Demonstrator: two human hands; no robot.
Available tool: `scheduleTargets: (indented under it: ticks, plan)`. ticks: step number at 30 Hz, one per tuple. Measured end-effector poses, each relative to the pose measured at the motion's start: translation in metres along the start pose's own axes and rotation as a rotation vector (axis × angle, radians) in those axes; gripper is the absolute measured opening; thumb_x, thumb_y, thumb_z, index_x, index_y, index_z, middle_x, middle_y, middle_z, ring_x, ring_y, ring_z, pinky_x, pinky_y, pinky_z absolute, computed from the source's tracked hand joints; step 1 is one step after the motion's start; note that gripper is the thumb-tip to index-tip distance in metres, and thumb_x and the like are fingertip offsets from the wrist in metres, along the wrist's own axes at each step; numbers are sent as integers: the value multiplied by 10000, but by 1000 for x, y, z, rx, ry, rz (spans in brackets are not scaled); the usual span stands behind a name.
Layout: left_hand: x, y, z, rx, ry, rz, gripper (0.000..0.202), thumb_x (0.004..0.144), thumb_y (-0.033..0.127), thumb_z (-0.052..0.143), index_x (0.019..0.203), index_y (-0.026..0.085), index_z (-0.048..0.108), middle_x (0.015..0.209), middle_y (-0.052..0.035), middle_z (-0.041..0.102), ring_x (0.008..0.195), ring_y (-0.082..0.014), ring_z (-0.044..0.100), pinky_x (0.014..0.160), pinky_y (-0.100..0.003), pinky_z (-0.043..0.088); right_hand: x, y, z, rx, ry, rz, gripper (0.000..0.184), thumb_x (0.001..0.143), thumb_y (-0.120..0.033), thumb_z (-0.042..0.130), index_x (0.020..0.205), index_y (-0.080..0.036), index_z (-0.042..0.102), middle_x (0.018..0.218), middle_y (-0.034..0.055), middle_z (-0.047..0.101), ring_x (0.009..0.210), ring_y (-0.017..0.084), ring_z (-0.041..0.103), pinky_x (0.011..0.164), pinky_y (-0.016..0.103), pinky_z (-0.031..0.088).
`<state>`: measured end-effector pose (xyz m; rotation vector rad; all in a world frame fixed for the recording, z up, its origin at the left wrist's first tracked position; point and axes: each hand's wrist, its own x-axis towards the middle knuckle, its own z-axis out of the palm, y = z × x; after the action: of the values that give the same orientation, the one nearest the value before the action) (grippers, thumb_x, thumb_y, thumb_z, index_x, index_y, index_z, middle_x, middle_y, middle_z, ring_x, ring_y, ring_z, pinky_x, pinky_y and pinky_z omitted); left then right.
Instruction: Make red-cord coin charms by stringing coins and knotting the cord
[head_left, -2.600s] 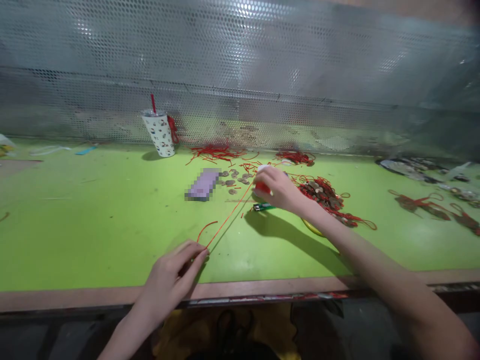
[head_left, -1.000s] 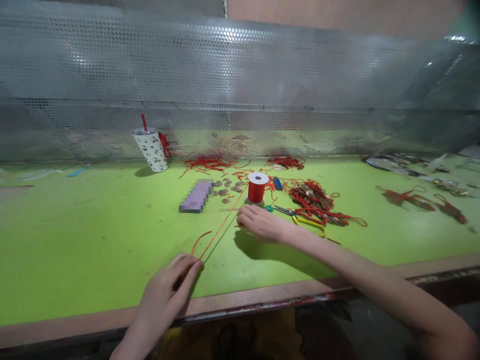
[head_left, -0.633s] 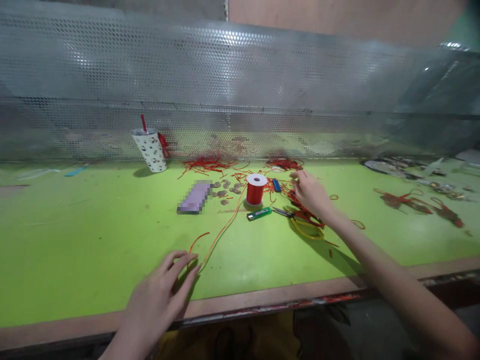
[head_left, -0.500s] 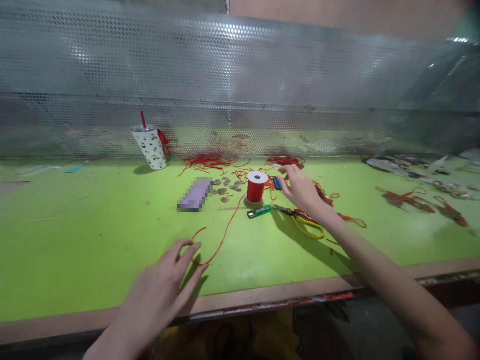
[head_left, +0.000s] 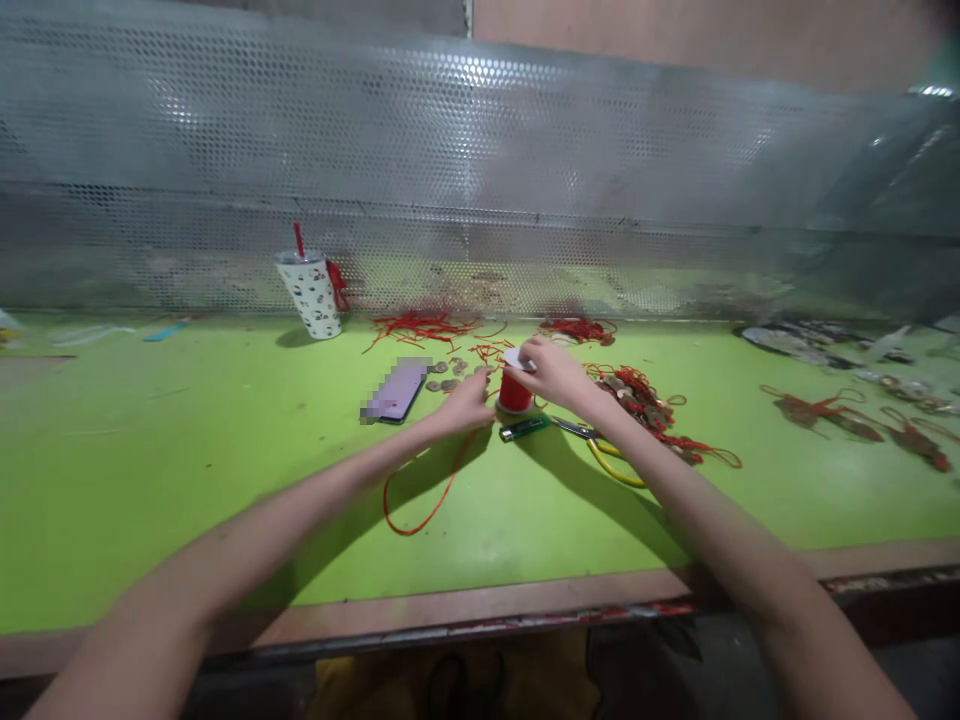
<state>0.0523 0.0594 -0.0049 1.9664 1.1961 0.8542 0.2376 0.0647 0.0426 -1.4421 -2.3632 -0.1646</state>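
A spool of red cord [head_left: 515,395] stands upright on the green table. My right hand [head_left: 561,374] has its fingers over the spool's white top and right side, gripping it. Just left of the spool is my left hand [head_left: 463,404], thumb and forefinger apart, with no clear grasp on anything. A loop of loose red cord [head_left: 420,530] lies below it and runs up under that hand. In front of the spool rests a green lighter [head_left: 525,428]. Yellow-handled scissors [head_left: 611,465] lie partly under my right forearm.
A phone [head_left: 401,392] and several coins [head_left: 450,384] lie left of the spool. Red cord scraps [head_left: 424,325] are behind, and a pile of coins with red cord [head_left: 637,397] sits right. A patterned tumbler [head_left: 313,295] stands by the perforated metal screen [head_left: 465,200].
My left hand has moved forward and right, from the loose cord end to beside the spool. My right hand has shifted left onto the spool, which looks slightly tilted or nudged.
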Motion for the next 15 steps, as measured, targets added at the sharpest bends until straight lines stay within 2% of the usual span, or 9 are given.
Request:
scheduleTargets:
  ticks: [3,6,9,11,13,15]
  plan:
    - [11,-4,10,-102,-16,1,580,604,71,681,1178,122,615,1162,-146,679,792,-208,609,718,-306,472,0,19,-5,198,62,-154,270,955,-400,598,844,-156,629,967,127,668,860,234,598,774,328,453]
    - [16,-7,14,-219,-53,-12,420,628,102,684,1046,131,654,1000,-106,704,739,-184,605,662,-278,470,0,28,-14,379,114,-229,252,934,-406,609,871,-163,635,1086,134,684,921,231,618,831,353,472]
    - [13,-10,11,-334,-104,-55,193,670,176,695,856,141,657,694,-30,630,569,-137,532,550,-250,425,-1,30,-24,552,169,-172,288,902,-459,638,862,-174,657,1124,126,699,971,240,636,861,381,489]
    - [7,-11,6,-408,-109,-87,113,711,242,685,747,153,627,588,10,537,497,-107,461,503,-234,388,-1,28,-28,704,190,-107,330,884,-503,652,836,-177,671,1145,123,705,1008,245,640,865,384,504]
    - [1,-10,2,-485,-72,-102,124,732,270,667,768,159,623,645,3,555,519,-101,466,512,-229,409,1,26,-29,862,194,-45,377,876,-545,650,824,-174,686,1151,123,708,991,237,646,852,379,520]
    - [-3,-5,1,-566,-11,-102,199,722,244,647,906,171,633,804,-27,628,604,-112,519,570,-238,468,3,22,-25,997,206,10,411,860,-578,656,851,-170,700,1113,118,716,933,225,652,837,375,533]
